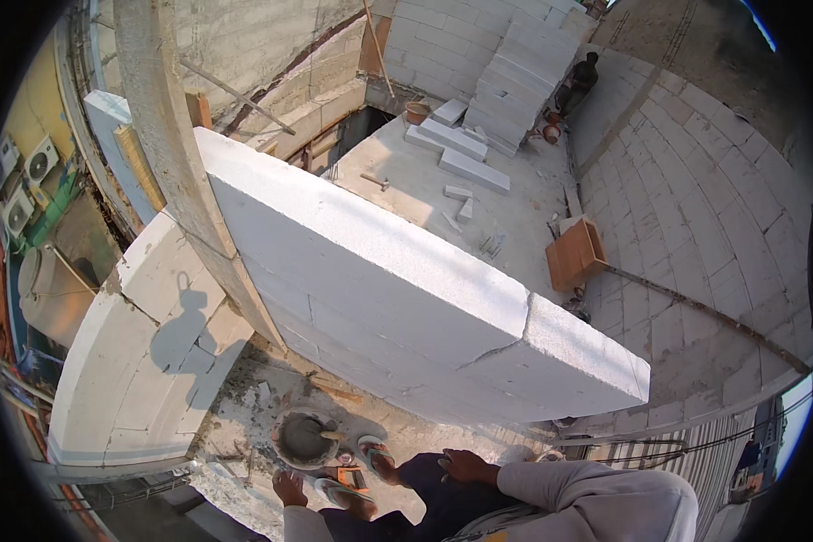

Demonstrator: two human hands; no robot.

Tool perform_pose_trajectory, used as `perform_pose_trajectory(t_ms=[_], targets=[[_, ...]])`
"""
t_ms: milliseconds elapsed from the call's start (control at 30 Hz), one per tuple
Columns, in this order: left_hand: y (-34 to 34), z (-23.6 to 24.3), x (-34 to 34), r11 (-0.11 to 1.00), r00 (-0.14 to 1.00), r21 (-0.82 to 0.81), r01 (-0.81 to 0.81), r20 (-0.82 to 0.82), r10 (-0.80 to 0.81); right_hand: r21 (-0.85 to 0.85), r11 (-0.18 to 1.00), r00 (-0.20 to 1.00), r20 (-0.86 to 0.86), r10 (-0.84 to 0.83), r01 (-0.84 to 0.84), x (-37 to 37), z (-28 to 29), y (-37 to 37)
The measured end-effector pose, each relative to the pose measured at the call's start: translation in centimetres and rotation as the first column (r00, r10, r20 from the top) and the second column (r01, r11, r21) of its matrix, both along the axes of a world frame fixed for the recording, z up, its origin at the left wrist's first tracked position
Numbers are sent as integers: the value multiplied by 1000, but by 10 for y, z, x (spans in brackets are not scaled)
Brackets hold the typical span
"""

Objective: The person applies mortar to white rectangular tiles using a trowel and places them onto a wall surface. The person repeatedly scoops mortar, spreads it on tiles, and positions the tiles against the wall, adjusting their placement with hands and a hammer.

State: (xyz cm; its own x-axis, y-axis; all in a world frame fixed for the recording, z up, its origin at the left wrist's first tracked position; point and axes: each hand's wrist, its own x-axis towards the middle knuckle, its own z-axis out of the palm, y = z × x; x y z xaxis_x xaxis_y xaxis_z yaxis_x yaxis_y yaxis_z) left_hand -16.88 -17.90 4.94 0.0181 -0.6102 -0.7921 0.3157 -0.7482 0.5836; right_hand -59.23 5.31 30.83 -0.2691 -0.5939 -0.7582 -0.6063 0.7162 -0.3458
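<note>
My left hand (pixel 290 488) hangs at the lower edge with its fingers apart and nothing visible in it. My right hand (pixel 465 465) rests by my dark-trousered leg, fingers loosely spread. Between my sandalled feet and the left wall, a round container of grey mortar (pixel 305 437) holds a wooden-handled tool (pixel 332 435). An orange-and-black tool (pixel 350 478) lies beside my feet. Ahead stands a white block wall (pixel 379 280) with a crack or joint near its right end, meeting a concrete column (pixel 163 135).
A low curved-looking block wall (pixel 131 334) borders the left, with outdoor units (pixel 41 158) beyond. Past the wall ahead are stacked blocks (pixel 524 81), an opening (pixel 343 144), a hammer (pixel 381 182) and a wooden box (pixel 574 253). Another person (pixel 583 77) is at the back right.
</note>
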Motion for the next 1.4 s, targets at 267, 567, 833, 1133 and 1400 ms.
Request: perform_pose_trajectory(t_ms=[267, 567, 833, 1133, 1400], targets=[[-11, 224, 3, 957, 961, -94, 275, 41, -273, -152, 988, 955, -296, -28, -18, -26, 89, 80], [59, 262, 15, 890, 857, 101, 444, 242, -455, -512, 750, 768, -242, -593, 418, -55, 103, 246], [140, 274, -24, 804, 722, 165, 571, 364, -588, -474, 720, 666, -315, -676, 507, -153, 93, 263], [210, 274, -168, 776, 654, 165, 609, 450, -608, -645, 722, 453, -581, -676, 251, -345, 66, 339], [393, 328, -325, 484, 396, 410, 773, 284, -873, -531, 715, 700, -284, -656, 455, -575, 77, 424]])
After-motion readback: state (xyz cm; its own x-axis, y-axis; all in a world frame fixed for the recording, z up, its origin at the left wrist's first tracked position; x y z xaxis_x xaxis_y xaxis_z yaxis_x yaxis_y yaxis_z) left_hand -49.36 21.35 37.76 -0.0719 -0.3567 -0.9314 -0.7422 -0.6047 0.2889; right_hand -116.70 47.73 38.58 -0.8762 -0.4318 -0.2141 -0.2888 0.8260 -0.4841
